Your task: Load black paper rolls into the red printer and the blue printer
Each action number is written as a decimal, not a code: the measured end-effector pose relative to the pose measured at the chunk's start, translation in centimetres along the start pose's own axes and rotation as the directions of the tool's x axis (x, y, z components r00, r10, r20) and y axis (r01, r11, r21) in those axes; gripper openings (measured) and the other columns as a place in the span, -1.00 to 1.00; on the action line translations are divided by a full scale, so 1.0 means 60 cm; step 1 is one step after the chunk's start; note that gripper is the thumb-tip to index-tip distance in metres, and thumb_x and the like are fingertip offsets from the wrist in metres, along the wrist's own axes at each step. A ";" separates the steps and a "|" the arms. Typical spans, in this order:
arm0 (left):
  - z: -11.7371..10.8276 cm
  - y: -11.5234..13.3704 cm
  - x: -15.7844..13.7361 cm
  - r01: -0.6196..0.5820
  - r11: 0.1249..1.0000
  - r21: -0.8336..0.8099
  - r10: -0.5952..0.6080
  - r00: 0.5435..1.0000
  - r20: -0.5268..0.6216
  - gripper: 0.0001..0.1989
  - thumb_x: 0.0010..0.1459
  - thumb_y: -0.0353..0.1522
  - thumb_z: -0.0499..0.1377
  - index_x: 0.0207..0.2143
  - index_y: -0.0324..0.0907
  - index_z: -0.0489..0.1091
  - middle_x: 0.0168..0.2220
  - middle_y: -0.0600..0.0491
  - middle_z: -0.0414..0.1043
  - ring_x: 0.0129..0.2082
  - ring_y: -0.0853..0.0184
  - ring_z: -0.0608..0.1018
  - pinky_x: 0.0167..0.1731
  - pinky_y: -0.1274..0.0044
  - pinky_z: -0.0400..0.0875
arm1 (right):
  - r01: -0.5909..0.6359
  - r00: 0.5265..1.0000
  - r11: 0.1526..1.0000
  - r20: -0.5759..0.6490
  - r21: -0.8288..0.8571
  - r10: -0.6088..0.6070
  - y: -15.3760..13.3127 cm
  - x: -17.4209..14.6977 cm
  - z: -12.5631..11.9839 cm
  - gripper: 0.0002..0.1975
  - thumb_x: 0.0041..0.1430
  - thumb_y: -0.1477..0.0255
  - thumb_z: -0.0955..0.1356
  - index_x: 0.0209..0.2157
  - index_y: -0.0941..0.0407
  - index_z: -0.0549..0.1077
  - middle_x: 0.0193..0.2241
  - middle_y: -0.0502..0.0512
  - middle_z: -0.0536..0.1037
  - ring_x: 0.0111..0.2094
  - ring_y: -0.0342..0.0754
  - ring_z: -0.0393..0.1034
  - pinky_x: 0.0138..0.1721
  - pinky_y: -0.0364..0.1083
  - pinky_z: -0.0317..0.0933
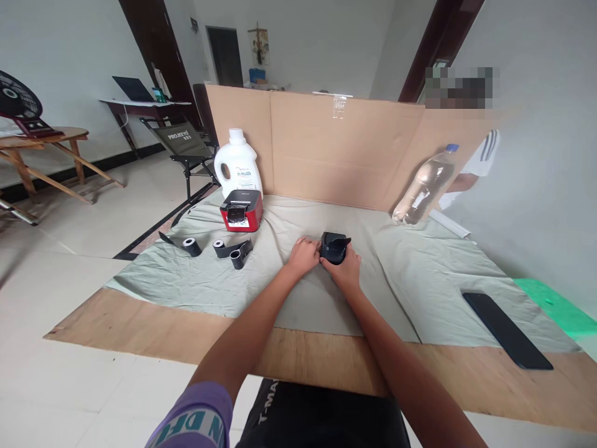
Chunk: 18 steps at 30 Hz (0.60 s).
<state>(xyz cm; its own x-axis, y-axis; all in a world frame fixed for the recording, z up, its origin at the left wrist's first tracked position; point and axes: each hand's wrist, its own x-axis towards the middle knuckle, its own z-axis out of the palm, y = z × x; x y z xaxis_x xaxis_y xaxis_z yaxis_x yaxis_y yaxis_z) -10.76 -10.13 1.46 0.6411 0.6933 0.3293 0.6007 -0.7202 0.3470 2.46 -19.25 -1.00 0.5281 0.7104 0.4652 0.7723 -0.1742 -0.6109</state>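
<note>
A small black printer (pixel 332 247) sits on the cloth in front of me, with a dark strip sticking out of its upper right side. My left hand (pixel 305 255) is closed against the printer's left side, fingers curled at its edge. From the right and front, my right hand (pixel 346 266) grips it with the thumb across the near face; part of those fingers is hidden behind it. To the left lie black paper rolls: one roll (pixel 191 247) with a loose tail, and a partly unwound pair (pixel 237 258).
A red and black printer (pixel 242 211) stands at the back left before a white jug (pixel 239 165). Cardboard (pixel 326 149) walls the far side. At right are a clear bottle (pixel 426 185), a dark phone (pixel 507 330) and a person's sleeve (pixel 485 155) beyond the board.
</note>
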 end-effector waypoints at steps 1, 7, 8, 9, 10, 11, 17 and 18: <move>0.000 -0.002 0.000 -0.009 1.000 -0.005 0.009 1.000 0.000 -0.66 0.14 -0.50 0.07 -0.06 -0.24 0.52 -0.16 -0.13 0.60 -0.05 0.19 0.58 0.23 0.36 0.22 | -0.001 1.000 1.000 -0.001 -0.005 0.001 0.000 0.000 0.000 -0.01 -0.13 -0.02 0.42 0.20 0.35 0.23 0.06 0.51 0.48 0.09 0.35 0.33 0.17 0.22 0.09; 0.005 -0.008 -0.003 0.010 0.997 -0.077 -0.011 1.000 -0.009 -0.60 0.14 -0.50 0.08 0.00 -0.20 0.51 -0.13 -0.11 0.61 -0.01 0.17 0.57 0.20 0.35 0.28 | -0.008 1.000 1.000 0.012 -0.004 0.008 0.000 -0.001 0.001 -0.03 -0.10 0.00 0.41 0.23 0.31 0.20 0.06 0.46 0.48 0.08 0.33 0.32 0.14 0.22 0.10; 0.007 -0.010 -0.002 0.022 0.995 -0.094 -0.023 1.000 -0.012 -0.60 0.14 -0.50 0.08 0.01 -0.19 0.51 -0.10 -0.10 0.61 0.00 0.17 0.57 0.20 0.35 0.28 | -0.009 1.000 1.000 0.016 0.003 0.009 -0.001 -0.002 0.001 -0.04 -0.10 0.01 0.41 0.22 0.30 0.20 0.07 0.45 0.47 0.08 0.32 0.32 0.15 0.21 0.09; 0.009 -0.012 -0.002 0.031 0.994 -0.102 -0.032 0.999 -0.013 -0.59 0.14 -0.50 0.08 0.02 -0.17 0.51 -0.07 -0.07 0.60 0.02 0.18 0.57 0.20 0.36 0.29 | -0.014 1.000 1.000 0.017 0.009 0.013 -0.002 -0.002 0.001 -0.06 -0.10 0.02 0.41 0.21 0.29 0.21 0.08 0.45 0.47 0.09 0.32 0.31 0.15 0.21 0.09; 0.012 -0.015 -0.002 0.043 0.991 -0.129 -0.045 0.999 -0.013 -0.58 0.15 -0.50 0.07 0.03 -0.15 0.50 -0.03 -0.04 0.60 0.04 0.20 0.57 0.19 0.38 0.32 | -0.024 1.000 1.000 0.014 0.014 0.024 -0.003 -0.003 0.001 -0.07 -0.10 0.03 0.42 0.20 0.29 0.22 0.09 0.46 0.45 0.10 0.33 0.30 0.15 0.21 0.09; 0.015 -0.017 -0.001 0.064 0.978 -0.196 -0.066 0.998 -0.007 -0.57 0.16 -0.51 0.05 0.04 -0.14 0.50 0.01 -0.01 0.58 0.06 0.24 0.57 0.18 0.41 0.34 | -0.039 0.999 0.999 0.009 0.017 0.039 -0.005 -0.003 0.002 -0.08 -0.11 0.04 0.42 0.20 0.28 0.22 0.11 0.47 0.43 0.11 0.34 0.28 0.15 0.21 0.09; 0.028 -0.024 0.001 0.204 0.769 -0.606 -0.209 0.976 0.063 -0.51 0.19 -0.56 0.00 0.13 -0.19 0.43 0.10 0.02 0.52 0.16 0.35 0.51 0.18 0.51 0.38 | -0.099 0.995 0.994 -0.009 0.037 0.100 -0.012 -0.004 0.002 -0.02 -0.15 0.08 0.44 0.24 0.29 0.14 0.12 0.50 0.39 0.16 0.37 0.22 0.19 0.25 0.04; 0.028 -0.023 0.001 0.220 0.761 -0.610 -0.229 0.971 0.064 -0.50 0.20 -0.56 0.00 0.16 -0.21 0.40 0.10 0.01 0.52 0.16 0.34 0.51 0.17 0.51 0.39 | -0.098 0.995 0.994 -0.009 0.040 0.098 -0.012 -0.004 0.002 -0.01 -0.14 0.08 0.44 0.25 0.29 0.13 0.13 0.49 0.38 0.17 0.37 0.21 0.19 0.25 0.04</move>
<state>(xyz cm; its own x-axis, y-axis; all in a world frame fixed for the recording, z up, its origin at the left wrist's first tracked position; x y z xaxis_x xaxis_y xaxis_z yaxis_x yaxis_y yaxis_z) -10.75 -9.10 -0.48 0.5156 0.8368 0.1841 0.3066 -0.3808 0.8724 1.75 -19.18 -0.77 0.6046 0.6838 0.4086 0.7023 -0.2155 -0.6785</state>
